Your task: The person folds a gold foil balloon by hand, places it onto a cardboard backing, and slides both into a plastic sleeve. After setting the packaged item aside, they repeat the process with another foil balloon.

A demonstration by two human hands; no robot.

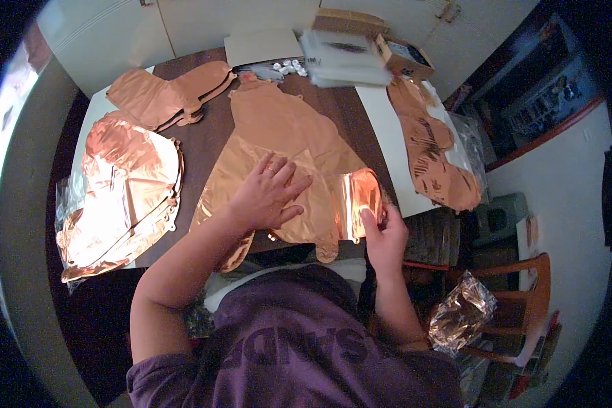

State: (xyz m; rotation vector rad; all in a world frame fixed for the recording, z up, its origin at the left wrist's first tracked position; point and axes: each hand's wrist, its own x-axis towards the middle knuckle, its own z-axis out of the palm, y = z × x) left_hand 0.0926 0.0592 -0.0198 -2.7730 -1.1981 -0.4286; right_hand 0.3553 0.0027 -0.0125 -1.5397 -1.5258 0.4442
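Observation:
A large, flat, copper-coloured foil balloon (279, 122) lies spread over the middle of the table, its lower end reaching the near edge. My left hand (270, 194) rests on it palm down, fingers spread, a ring on one finger. At the lower right, part of the foil is folded over into a shiny flap (362, 200). My right hand (386, 234) pinches the outer edge of that flap between thumb and fingers. The fingers' far side is hidden behind the foil.
More flat foil balloons lie at left (126, 183), back left (170, 95) and right (432, 153). Behind are clear plastic bags (343, 58), small white pieces (290, 67) and an open cardboard box (404, 54). A wooden chair (537, 292) with a crumpled foil package (462, 313) stands right.

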